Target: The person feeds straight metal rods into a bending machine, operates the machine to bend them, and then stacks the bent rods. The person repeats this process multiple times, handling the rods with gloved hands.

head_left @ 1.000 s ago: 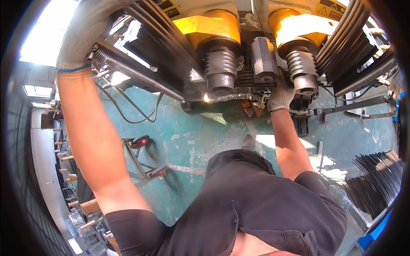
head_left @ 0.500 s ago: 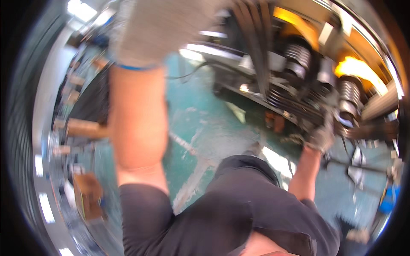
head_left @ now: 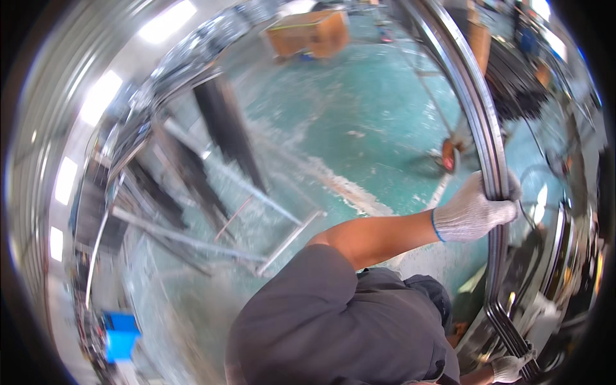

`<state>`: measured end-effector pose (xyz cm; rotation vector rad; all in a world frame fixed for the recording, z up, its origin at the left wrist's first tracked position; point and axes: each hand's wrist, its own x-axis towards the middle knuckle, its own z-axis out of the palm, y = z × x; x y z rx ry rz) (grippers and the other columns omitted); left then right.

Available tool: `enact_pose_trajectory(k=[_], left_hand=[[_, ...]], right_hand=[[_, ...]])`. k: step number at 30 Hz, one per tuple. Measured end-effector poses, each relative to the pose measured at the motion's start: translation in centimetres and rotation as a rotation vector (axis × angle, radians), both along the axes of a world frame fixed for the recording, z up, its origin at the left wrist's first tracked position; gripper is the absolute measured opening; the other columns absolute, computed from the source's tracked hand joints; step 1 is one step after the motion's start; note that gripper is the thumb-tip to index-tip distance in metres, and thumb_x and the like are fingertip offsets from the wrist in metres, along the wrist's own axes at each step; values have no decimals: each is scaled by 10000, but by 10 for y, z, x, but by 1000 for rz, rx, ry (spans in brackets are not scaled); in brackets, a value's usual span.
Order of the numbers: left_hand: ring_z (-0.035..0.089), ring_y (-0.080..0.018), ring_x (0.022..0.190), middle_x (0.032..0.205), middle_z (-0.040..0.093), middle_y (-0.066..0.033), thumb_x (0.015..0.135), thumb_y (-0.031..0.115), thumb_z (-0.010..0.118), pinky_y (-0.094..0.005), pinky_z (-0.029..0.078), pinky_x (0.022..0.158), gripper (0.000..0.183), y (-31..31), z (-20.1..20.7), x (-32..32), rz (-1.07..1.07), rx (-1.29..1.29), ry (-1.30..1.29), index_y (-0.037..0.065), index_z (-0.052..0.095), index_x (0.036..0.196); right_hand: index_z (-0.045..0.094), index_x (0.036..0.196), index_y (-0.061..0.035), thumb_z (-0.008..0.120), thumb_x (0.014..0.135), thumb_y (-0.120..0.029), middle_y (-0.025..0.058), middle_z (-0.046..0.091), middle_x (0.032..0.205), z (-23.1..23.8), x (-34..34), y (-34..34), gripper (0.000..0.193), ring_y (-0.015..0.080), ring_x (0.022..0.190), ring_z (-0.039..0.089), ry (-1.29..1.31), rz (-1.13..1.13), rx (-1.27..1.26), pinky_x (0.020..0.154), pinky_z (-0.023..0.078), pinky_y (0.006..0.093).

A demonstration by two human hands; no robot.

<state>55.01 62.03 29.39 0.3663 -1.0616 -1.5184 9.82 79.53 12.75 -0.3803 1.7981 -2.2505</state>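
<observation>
Left hand (head_left: 478, 208) wraps the bundle of metal strips (head_left: 480, 112); right hand (head_left: 509, 368) on it near right, grip unclear. Probably stiff, weighty, slick; wants two spread-out holds.

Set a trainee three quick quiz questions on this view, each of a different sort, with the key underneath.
1. Multiple choice: what colour is the cuff edge of the glove on the left hand?
a) red
b) blue
c) yellow

2. True or false: the right hand, at the lower right of the picture, is bare.

3. Short answer: what does the left hand grip?

Key:
1. b) blue
2. False; it wears a pale glove.
3. A bundle of long, dark, shiny strips.
</observation>
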Motion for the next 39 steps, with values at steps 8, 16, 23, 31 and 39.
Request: enact_pose_trajectory(k=[8, 16, 23, 31, 39], left_hand=[[737, -223, 935, 964, 744, -118, 893, -33, 692, -358, 590, 855, 248, 155, -30, 155, 712, 218, -103, 15, 639, 1130], [734, -299, 871, 911, 725, -156, 853, -65, 646, -427, 606, 812, 246, 246, -50, 279, 1027, 237, 156, -7, 642, 1092], [724, -327, 881, 910, 705, -172, 873, -59, 614, -452, 604, 847, 161, 289, -65, 440, 1087, 180, 378, -17, 652, 1023], [699, -304, 1037, 1085, 724, -149, 978, 51, 617, -481, 563, 974, 141, 329, -66, 582, 1034, 139, 612, 51, 671, 1108], [705, -288, 1045, 1112, 729, -163, 1067, 318, 630, -465, 540, 996, 342, 429, -68, 584, 1446, 316, 143, 11, 633, 1219]], right_hand=[[705, 1226, 61, 698, 1046, -200, 174, 745, 1183, 31, 155, -110, 317, 236, 935, 743, 153, 457, 39, 822, 644, 340], [696, 1325, 55, 764, 1012, -297, 113, 748, 1197, 98, 325, -150, 476, 159, 969, 687, 586, 675, 123, 880, 565, 325], [635, 1387, 61, 690, 1046, -276, 116, 711, 1328, 170, 533, -195, 483, 181, 1169, 652, 856, 923, -202, 1069, 459, 319], [641, 1407, -30, 628, 1052, -358, 161, 742, 1245, 325, 778, -205, 484, 211, 1146, 684, 1254, 888, -608, 1029, 473, 334], [689, 1257, 10, 597, 1007, -241, 270, 735, 1123, 435, 1001, 27, 367, 381, 1019, 736, 1557, 1412, -802, 948, 573, 456]])
